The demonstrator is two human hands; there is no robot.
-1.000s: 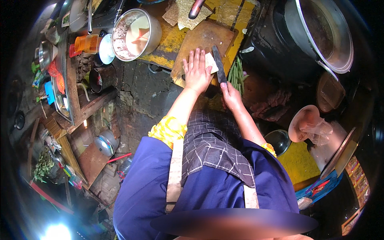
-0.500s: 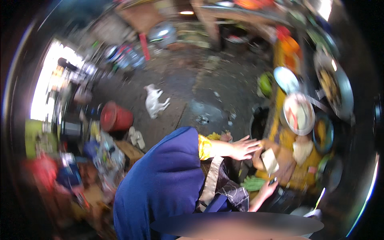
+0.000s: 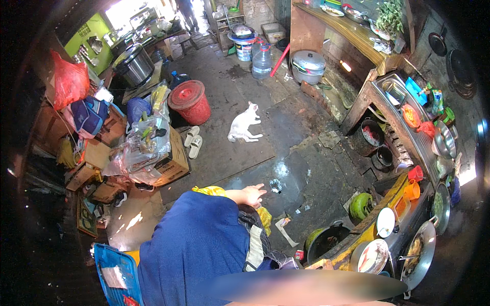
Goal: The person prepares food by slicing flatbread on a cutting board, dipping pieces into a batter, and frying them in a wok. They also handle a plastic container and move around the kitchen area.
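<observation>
My left hand (image 3: 252, 195) is held out over the dark floor, fingers apart with nothing in them. A blue garment (image 3: 189, 250) covers much of the left arm, with a yellow cuff (image 3: 210, 190) at the wrist. Close below the hand is a yellow cloth (image 3: 265, 219). A pale strip (image 3: 287, 232) lies on the floor to its right. My right hand is not seen. A white cat (image 3: 245, 124) lies on the floor ahead.
A red lidded bucket (image 3: 190, 106) and sandals (image 3: 193, 141) stand left of the cat. Along the right runs a worktop with a white bowl (image 3: 371, 255) and a large wok (image 3: 419, 257). Below it are a dark tub (image 3: 326, 244) and a green gas cylinder (image 3: 361, 205).
The view has swung left. The board with a pale block, the green beans and my right hand with a dark-handled thing have left the picture. My left hand has moved away from the board.
</observation>
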